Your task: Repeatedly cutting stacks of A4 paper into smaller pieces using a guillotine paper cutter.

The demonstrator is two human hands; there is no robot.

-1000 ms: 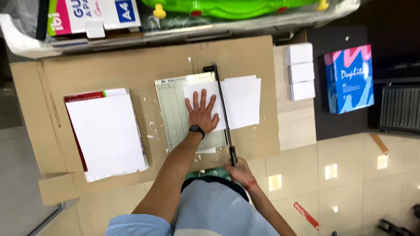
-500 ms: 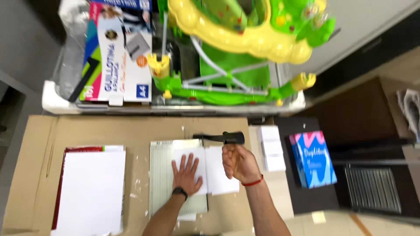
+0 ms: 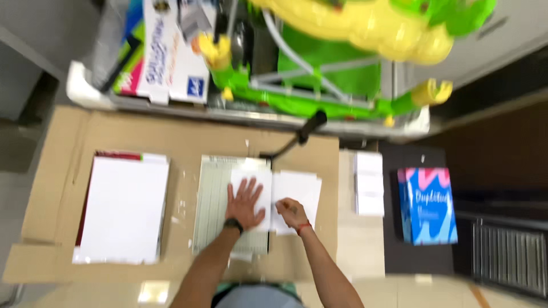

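My left hand (image 3: pixel 245 202) lies flat with spread fingers on a white sheet (image 3: pixel 251 185) on the pale green paper cutter board (image 3: pixel 214 205). A dark watch sits on that wrist. My right hand (image 3: pixel 292 212), with a red band at the wrist, rests on the cut white paper (image 3: pixel 301 189) just right of the board; whether it pinches the paper I cannot tell. The cutter's black blade arm (image 3: pixel 299 137) stands raised, its handle pointing up and to the right, with no hand on it.
A thick stack of white paper (image 3: pixel 123 208) lies at the left on flattened brown cardboard (image 3: pixel 182 137). Small white stacks (image 3: pixel 369 182) and a blue and pink paper ream (image 3: pixel 428 205) sit to the right. A green and yellow plastic toy frame (image 3: pixel 342 51) and boxes stand behind.
The blade arm went from down, through my right hand lifting it, to standing raised alone. My right hand let go of the handle and came down onto the paper at the right.
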